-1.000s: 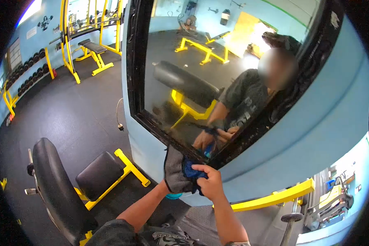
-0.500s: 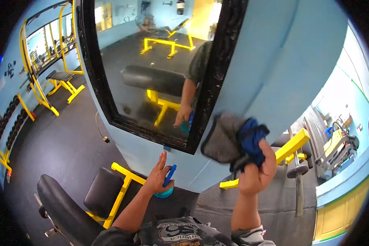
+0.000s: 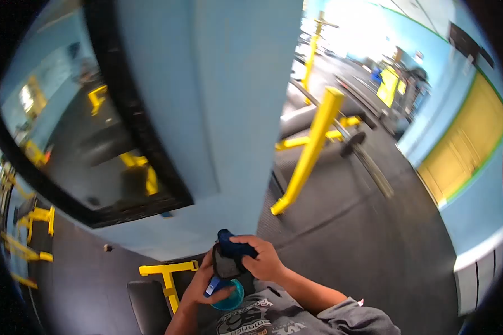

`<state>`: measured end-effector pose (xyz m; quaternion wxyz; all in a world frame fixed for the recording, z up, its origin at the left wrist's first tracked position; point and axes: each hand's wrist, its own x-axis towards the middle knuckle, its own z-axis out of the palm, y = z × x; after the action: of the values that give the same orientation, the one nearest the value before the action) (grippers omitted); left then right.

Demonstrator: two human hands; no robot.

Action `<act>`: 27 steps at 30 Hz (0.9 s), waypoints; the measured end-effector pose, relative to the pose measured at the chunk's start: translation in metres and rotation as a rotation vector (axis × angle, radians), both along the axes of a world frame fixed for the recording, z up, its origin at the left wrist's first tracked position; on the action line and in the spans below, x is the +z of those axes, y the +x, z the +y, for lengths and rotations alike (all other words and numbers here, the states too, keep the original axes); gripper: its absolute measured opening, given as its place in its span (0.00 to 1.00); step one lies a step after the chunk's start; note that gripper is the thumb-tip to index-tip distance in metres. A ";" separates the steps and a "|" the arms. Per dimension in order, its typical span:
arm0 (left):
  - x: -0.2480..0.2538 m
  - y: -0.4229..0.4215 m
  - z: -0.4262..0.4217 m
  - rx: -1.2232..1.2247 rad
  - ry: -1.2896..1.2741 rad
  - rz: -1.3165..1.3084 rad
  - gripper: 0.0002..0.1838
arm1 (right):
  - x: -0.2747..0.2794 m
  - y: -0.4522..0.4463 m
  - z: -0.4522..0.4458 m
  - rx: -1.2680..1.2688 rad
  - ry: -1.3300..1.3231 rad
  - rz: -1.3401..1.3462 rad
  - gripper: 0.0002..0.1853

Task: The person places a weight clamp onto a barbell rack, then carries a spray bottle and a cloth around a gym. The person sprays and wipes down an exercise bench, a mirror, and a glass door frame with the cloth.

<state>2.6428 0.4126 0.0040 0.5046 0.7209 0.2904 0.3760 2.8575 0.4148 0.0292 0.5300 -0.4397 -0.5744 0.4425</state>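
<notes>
Close to my body, my left hand (image 3: 195, 287) is wrapped around a spray bottle (image 3: 230, 297) with a blue trigger head and a teal body. My right hand (image 3: 266, 261) grips a grey and blue cloth (image 3: 227, 266), which is bunched up just above the bottle. The cloth's lower part meets the fingers of my left hand, and both hands are side by side. Up to the left, apart from my hands, a mirror (image 3: 129, 106) in a black carved frame hangs on the light blue pillar.
A yellow-framed bench with a black pad (image 3: 146, 304) stands below the pillar. To the right, a yellow rack post (image 3: 313, 148) holds a barbell (image 3: 369, 164) that juts out over the dark floor. A treadmill (image 3: 397, 106) and a yellow door (image 3: 458, 145) are farther right.
My right hand has brought the cloth down and left, from beside the mirror to the spray bottle in my left hand. The view has turned right, so the mirror sits farther left.
</notes>
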 end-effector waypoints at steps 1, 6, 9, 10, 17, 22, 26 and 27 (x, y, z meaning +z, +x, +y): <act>-0.009 0.009 0.002 -0.055 0.054 0.024 0.38 | -0.002 0.010 -0.007 0.011 -0.057 0.013 0.22; -0.021 0.069 0.001 -0.208 -0.103 0.024 0.36 | -0.019 0.078 -0.047 -0.211 -0.182 0.134 0.21; -0.018 0.101 0.004 -0.271 0.072 0.115 0.30 | -0.023 0.124 -0.078 -0.492 -0.249 0.376 0.18; -0.015 0.112 0.008 -0.312 0.083 0.161 0.29 | -0.027 0.142 -0.085 -0.526 -0.236 0.387 0.18; 0.011 0.237 -0.010 -0.623 -0.027 0.098 0.29 | -0.086 0.254 -0.151 -0.946 -0.225 0.220 0.15; -0.013 0.376 -0.050 -0.780 -0.215 0.114 0.27 | -0.203 0.313 -0.235 -1.089 -0.421 -0.218 0.23; -0.027 0.474 -0.087 -0.907 0.020 0.113 0.29 | -0.183 0.330 -0.292 -0.902 -0.235 0.220 0.28; -0.024 0.495 -0.097 -0.968 0.089 0.192 0.28 | -0.168 0.341 -0.301 -0.870 -0.248 0.215 0.25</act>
<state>3.1378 0.3152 -0.0200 0.5610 0.8253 -0.0490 0.0424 3.1983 0.1136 -0.1393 0.6662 -0.6517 -0.2210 0.2873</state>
